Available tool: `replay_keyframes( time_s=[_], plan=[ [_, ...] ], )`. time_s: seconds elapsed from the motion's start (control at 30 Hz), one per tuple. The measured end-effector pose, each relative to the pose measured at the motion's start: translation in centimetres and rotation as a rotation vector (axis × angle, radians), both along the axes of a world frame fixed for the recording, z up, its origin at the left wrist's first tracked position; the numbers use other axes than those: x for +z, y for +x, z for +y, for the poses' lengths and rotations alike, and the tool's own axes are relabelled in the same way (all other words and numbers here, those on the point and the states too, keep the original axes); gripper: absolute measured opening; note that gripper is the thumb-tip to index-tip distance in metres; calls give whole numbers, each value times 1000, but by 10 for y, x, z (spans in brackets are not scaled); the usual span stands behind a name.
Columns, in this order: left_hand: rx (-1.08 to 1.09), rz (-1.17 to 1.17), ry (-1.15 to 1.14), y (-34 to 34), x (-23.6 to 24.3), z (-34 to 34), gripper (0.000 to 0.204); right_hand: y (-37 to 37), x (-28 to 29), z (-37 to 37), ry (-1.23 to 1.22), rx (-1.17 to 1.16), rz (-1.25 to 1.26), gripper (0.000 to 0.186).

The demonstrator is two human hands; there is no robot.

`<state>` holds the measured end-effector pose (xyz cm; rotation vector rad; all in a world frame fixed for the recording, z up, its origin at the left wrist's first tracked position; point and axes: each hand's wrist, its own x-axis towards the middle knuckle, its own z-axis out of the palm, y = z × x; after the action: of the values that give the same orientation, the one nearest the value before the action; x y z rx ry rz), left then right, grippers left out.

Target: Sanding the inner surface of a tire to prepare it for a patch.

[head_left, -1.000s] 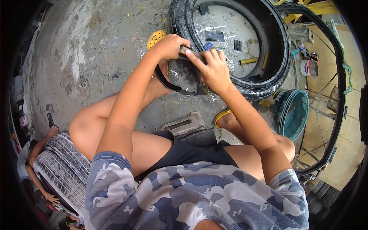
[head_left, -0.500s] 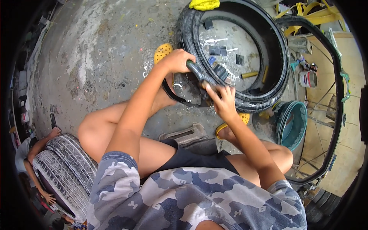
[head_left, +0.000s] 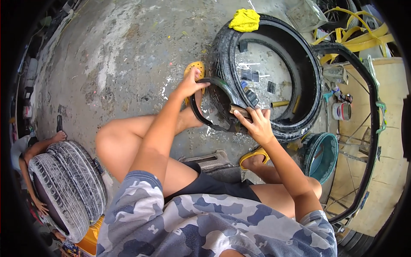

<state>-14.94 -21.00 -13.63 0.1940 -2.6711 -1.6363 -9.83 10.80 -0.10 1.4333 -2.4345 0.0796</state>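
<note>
My left hand (head_left: 190, 83) grips the top left rim of a curved black rubber strip (head_left: 214, 105) that I hold above my left foot. My right hand (head_left: 256, 124) holds a small wooden-backed block (head_left: 239, 111) against the strip's right side. Just beyond lies a large black tyre (head_left: 306, 73) flat on the concrete floor, with small dark patches and a yellow stick inside its ring. A yellow cloth (head_left: 245, 20) rests on the tyre's far rim.
Another person's hands (head_left: 58, 136) hold a tyre (head_left: 68, 184) at lower left. A teal basin (head_left: 321, 156) and a small tin (head_left: 341, 110) stand at right beside a thin bicycle tyre (head_left: 373, 98). I wear yellow sandals (head_left: 253, 155).
The head view has tipped, so the tyre and strip sit lower and more central. My right hand has slid down to the strip's right side; my left hand keeps its grip on top.
</note>
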Motion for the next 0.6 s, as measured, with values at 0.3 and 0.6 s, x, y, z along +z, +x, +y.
replay_keyframes(
  time_s=[0.3, 0.6],
  plan=[
    [26, -62, 135, 3, -10, 20, 22, -55, 23, -95, 64, 15, -25, 46],
    [3, -39, 129, -2, -23, 20, 23, -49, 21, -75, -23, 101, 56, 48]
  ],
)
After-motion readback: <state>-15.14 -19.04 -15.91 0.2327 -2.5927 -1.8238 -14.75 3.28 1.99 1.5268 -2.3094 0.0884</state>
